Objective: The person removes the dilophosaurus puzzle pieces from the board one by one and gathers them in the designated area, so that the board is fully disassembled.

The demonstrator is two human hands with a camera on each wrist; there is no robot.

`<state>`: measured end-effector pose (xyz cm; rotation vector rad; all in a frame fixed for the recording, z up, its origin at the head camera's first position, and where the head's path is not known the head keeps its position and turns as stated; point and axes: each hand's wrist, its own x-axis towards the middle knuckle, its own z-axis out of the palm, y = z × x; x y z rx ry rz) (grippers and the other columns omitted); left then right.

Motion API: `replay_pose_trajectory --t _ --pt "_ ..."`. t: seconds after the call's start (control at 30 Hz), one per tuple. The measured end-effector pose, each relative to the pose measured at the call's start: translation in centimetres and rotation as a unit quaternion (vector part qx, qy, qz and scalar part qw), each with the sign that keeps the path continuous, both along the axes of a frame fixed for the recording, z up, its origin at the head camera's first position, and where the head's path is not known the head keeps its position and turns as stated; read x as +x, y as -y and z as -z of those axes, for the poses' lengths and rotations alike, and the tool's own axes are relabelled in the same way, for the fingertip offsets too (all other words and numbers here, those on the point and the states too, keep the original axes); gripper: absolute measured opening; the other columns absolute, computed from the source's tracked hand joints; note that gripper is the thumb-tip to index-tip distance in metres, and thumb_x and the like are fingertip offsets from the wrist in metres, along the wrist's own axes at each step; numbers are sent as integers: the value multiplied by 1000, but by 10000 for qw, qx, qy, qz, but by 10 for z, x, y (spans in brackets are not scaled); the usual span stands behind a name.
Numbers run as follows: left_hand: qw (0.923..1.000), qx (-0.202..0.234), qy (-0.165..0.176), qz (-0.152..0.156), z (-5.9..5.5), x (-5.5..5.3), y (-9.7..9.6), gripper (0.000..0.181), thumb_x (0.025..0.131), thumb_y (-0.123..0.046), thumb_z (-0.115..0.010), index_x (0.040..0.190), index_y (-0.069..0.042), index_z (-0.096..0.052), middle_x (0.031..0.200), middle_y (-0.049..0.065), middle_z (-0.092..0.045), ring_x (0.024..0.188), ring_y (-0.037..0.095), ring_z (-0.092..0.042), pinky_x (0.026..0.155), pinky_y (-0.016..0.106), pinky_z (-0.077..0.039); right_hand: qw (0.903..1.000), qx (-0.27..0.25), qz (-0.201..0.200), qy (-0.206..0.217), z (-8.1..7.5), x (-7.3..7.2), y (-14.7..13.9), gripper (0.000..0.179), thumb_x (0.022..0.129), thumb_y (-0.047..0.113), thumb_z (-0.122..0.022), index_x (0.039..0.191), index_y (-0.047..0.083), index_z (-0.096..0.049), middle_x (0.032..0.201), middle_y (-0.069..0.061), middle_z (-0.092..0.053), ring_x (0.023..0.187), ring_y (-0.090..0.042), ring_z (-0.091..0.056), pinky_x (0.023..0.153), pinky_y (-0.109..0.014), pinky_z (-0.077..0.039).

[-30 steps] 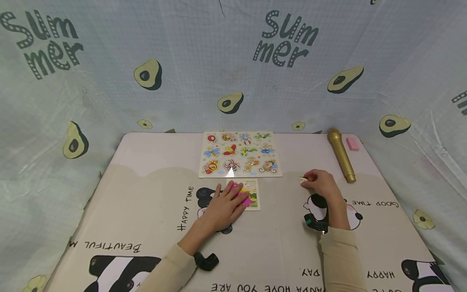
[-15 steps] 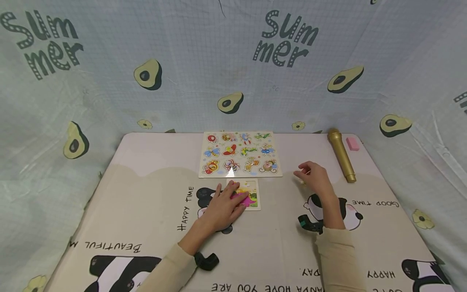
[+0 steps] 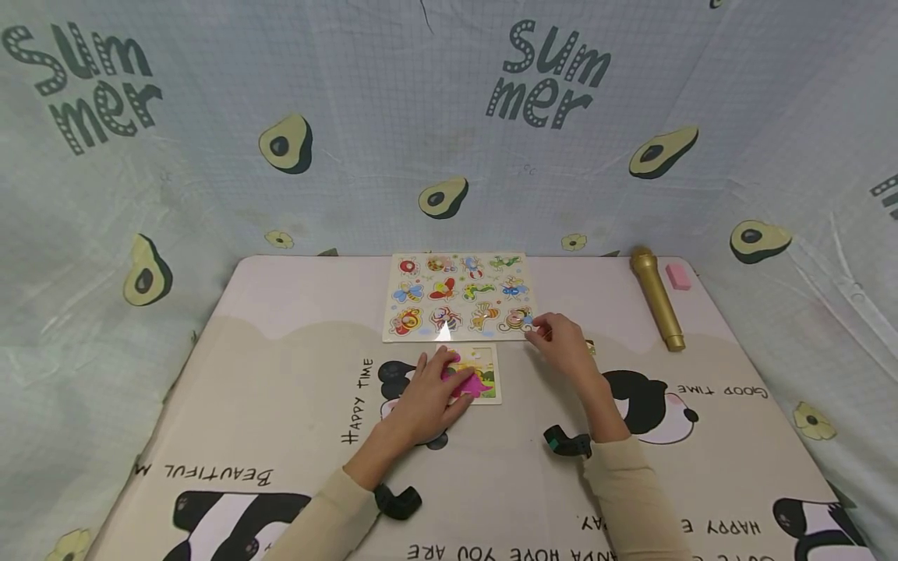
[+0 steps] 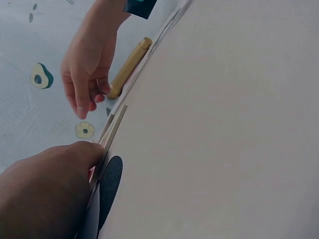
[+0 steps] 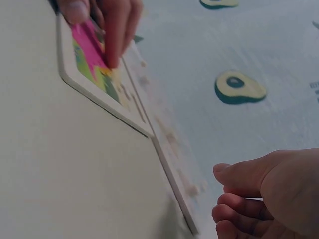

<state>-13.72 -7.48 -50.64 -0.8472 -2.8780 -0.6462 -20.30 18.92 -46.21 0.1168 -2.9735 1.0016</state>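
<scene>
My left hand [image 3: 425, 401] rests with spread fingers on a small framed picture puzzle [image 3: 494, 389], covering its left part. A pink piece [image 3: 477, 386] shows in the frame between and beside those fingers. In the right wrist view the left fingertips touch the pink and yellow picture [image 5: 92, 52]. My right hand [image 3: 568, 347] hovers by the lower right corner of a large insect puzzle board [image 3: 459, 339], fingers loosely bent. Nothing shows between thumb and fingers in the right wrist view [image 5: 264, 191]. Just behind that hand a small patterned piece [image 3: 590, 347] lies on the table.
A gold microphone-shaped cylinder [image 3: 657, 300] lies at the back right, beside a pink eraser-like block [image 3: 678, 276]. The table [image 3: 295, 405] has a panda-print cover. A patterned curtain [image 3: 365, 117] stands behind and along both sides. Each wrist wears a black camera mount.
My right hand has released the small piece on the table at the right and moved left to the large board's corner. The left hand stays on the small puzzle, its fingers shifting slightly.
</scene>
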Motion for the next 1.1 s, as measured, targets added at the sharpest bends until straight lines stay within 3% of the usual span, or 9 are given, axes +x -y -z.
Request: replay_pose_trajectory --t 0.37,0.67,1.1 --pt "9999 107 93 -90 1 -3 0 49 98 -45 -58 139 -18 -60 148 13 -47 147 33 -35 124 58 -19 9978 -165 -626 -120 14 5 35 24 95 17 -67 111 -1 -68 93 -10 -64 83 -19 -57 75 -31 -51" --pt "9999 -43 77 -148 1 -2 0 50 98 -47 -56 139 -18 -60 149 14 -47 147 33 -36 124 58 -21 9942 113 -1064 -143 23 13 56 19 95 19 -69 104 3 -74 94 -6 -62 82 -16 -52 72 -29 -47" --pt "9997 -171 42 -182 0 -2 0 50 98 -48 -57 139 -18 -60 149 13 -48 148 33 -35 123 57 -23 9943 225 -1029 -188 20 23 69 18 95 16 -69 105 4 -76 94 -5 -60 78 -13 -50 69 -25 -44"
